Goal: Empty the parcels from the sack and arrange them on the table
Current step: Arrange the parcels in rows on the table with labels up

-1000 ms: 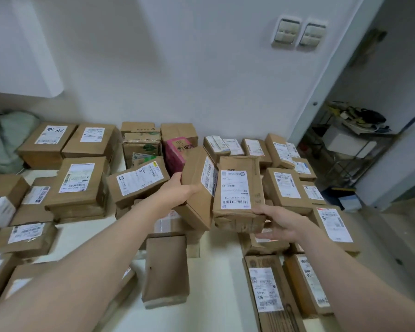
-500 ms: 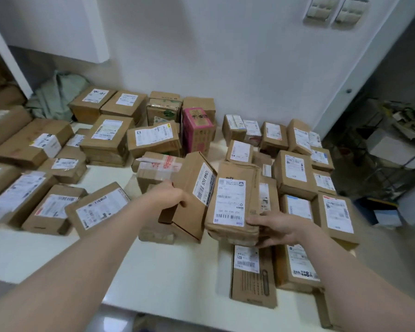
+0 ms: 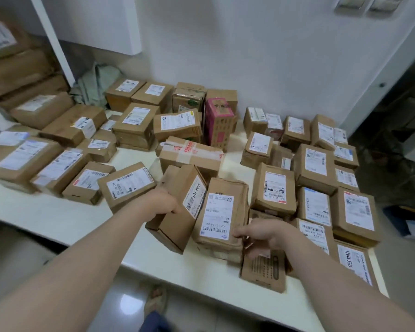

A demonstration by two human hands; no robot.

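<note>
Where parcels (image 3: 134, 127) crowd, grips (image 3: 164, 202) (image 3: 261, 232) hold two.

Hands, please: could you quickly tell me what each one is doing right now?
Left hand: grips the tilted box.
Right hand: grips the labelled parcel at its lower corner.

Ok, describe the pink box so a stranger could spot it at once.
Start at the white table and look to its back edge, along the wall. Near the middle of that row the pink box stands upright. It is the only pink one; its neighbours are brown cardboard.
</note>
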